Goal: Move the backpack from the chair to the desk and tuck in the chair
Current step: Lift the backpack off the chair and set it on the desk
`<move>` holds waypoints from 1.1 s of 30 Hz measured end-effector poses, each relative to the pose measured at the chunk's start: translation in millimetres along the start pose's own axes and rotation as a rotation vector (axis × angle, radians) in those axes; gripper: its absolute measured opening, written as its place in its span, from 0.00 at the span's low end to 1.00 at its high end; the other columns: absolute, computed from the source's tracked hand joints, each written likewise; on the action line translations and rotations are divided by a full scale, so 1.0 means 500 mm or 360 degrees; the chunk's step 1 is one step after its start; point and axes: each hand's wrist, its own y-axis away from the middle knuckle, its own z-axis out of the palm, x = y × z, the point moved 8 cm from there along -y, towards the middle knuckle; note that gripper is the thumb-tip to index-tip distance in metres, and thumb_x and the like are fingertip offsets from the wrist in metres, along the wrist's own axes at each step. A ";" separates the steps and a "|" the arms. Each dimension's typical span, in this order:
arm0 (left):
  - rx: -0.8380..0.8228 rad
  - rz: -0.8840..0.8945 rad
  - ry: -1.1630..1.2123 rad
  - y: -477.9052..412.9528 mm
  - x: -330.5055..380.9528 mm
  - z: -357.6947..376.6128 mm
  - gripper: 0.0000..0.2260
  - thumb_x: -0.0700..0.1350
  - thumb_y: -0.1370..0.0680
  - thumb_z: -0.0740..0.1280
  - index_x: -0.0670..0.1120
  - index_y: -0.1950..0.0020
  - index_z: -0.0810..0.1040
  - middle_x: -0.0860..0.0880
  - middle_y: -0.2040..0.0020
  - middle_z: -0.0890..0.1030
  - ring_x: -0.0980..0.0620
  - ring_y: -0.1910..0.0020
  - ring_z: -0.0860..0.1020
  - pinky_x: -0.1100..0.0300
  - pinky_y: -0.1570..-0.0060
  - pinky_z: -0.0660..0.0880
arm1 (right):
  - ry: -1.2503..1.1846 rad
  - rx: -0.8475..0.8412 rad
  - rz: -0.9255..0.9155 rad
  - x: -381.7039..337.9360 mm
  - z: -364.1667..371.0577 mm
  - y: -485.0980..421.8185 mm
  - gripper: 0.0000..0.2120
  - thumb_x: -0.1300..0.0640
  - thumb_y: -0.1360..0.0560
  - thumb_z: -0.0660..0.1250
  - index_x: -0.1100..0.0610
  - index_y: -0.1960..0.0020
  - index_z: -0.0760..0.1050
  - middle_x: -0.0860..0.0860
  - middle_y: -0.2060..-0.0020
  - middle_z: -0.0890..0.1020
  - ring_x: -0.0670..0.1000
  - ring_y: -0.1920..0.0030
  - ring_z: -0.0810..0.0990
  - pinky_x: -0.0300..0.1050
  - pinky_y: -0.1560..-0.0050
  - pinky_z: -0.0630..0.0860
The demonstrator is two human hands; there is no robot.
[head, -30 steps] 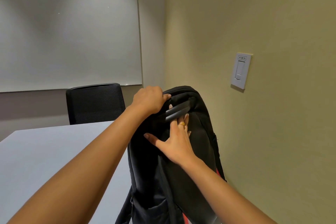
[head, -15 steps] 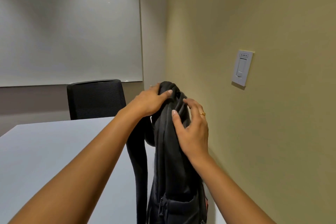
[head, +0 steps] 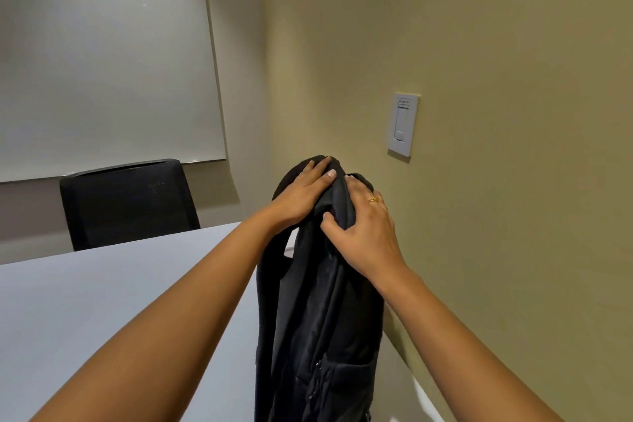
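A black backpack stands upright and narrow at the right side of the pale grey desk, close to the wall. My left hand clasps its top from the left. My right hand grips the top from the right, thumb pressed into the fabric, a gold ring on one finger. A shoulder strap hangs down the bag's left side. The bag's base is cut off by the frame's lower edge, so its contact with the desk is hidden. The chair it came from is out of view.
A black chair stands behind the desk's far edge, under a whiteboard. An olive wall runs along the right with a white light switch. The desk's right edge lies near that wall.
The backpack has turned edge-on and shifted right toward the wall. My right hand moved from its flat side up to the top, beside my left hand.
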 end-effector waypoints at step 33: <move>0.0065 -0.0010 -0.0340 -0.093 -0.064 0.275 0.21 0.56 0.20 0.43 0.60 0.26 0.45 0.53 0.23 0.45 0.51 0.25 0.43 0.38 0.30 0.45 | 0.1049 0.0309 0.0110 0.222 -0.118 -0.064 0.18 0.57 0.22 0.54 0.60 0.34 0.67 0.57 0.35 0.73 0.58 0.33 0.66 0.61 0.37 0.63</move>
